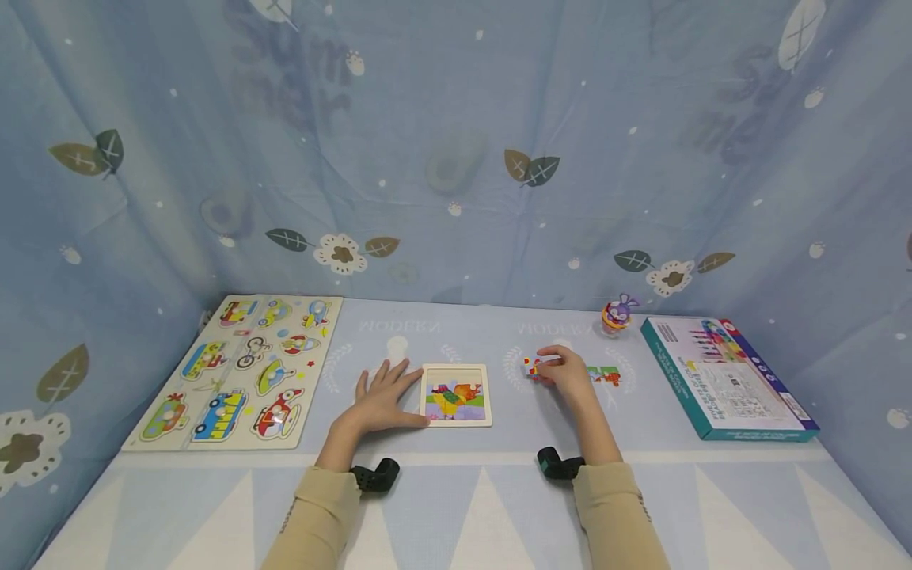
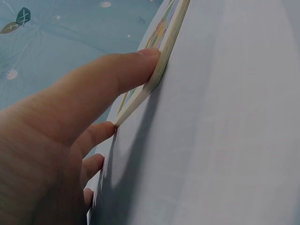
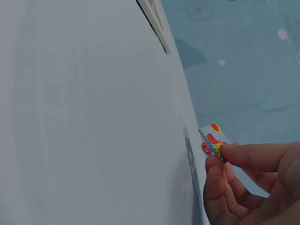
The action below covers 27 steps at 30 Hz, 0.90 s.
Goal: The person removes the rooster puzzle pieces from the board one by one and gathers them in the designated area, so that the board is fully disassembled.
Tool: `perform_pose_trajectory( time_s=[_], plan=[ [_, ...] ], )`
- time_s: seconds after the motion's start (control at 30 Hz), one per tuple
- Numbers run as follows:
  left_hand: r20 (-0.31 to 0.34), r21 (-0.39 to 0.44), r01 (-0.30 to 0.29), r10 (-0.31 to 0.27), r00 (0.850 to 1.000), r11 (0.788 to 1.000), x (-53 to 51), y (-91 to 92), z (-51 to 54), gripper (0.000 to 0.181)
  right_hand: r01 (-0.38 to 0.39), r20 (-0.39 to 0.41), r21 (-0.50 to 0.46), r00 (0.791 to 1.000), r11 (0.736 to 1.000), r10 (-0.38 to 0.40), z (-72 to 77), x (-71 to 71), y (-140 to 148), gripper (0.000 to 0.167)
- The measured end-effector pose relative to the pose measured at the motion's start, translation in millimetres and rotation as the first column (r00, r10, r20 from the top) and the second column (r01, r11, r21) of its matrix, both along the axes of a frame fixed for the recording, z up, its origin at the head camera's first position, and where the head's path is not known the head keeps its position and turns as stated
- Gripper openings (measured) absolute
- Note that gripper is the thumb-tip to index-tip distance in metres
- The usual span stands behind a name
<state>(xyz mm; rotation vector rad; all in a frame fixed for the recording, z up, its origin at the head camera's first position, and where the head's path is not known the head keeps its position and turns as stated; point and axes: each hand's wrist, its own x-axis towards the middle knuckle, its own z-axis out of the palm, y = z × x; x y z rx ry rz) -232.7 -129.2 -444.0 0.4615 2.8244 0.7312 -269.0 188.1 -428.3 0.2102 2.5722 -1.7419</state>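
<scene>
A square wooden puzzle frame (image 1: pixel 456 422) with colourful picture pieces in it lies at the middle of the table. My left hand (image 1: pixel 381 400) is spread at its left side; in the left wrist view the thumb of that hand (image 2: pixel 84 98) rests on the frame's edge (image 2: pixel 164 61) and a fingertip touches its corner. Right of the frame, my right hand (image 1: pixel 568 376) pinches a small colourful puzzle piece (image 1: pixel 531 367) between thumb and fingers. The right wrist view shows the piece (image 3: pixel 213 140) held by the right hand (image 3: pixel 248 183). More pieces (image 1: pixel 606 375) lie just right of that hand.
A large peg puzzle board (image 1: pixel 238 372) with vehicle pictures lies at the left. A small purple rabbit toy (image 1: pixel 617 315) stands at the back right, and a flat teal-edged box (image 1: pixel 730 380) lies at the right. A patterned curtain (image 1: pixel 456 158) hangs behind the table.
</scene>
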Motion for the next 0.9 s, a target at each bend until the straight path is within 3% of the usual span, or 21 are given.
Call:
perform_pose_trajectory(
  time_s=[0.53, 0.9],
  plan=[
    [0.012, 0.018, -0.002, 0.002, 1.000, 1.000, 1.4, 0.2, 1.1, 0.088, 0.074, 0.054, 0.156, 0.995, 0.985, -0.083, 4.0, 4.9, 26, 0.033],
    [0.025, 0.005, -0.014, 0.014, 1.000, 1.000, 1.0, 1.4, 0.1, 0.088, 0.128, 0.063, 0.284, 0.986, 0.950, -0.152, 7.1, 8.0, 33, 0.035]
  ],
)
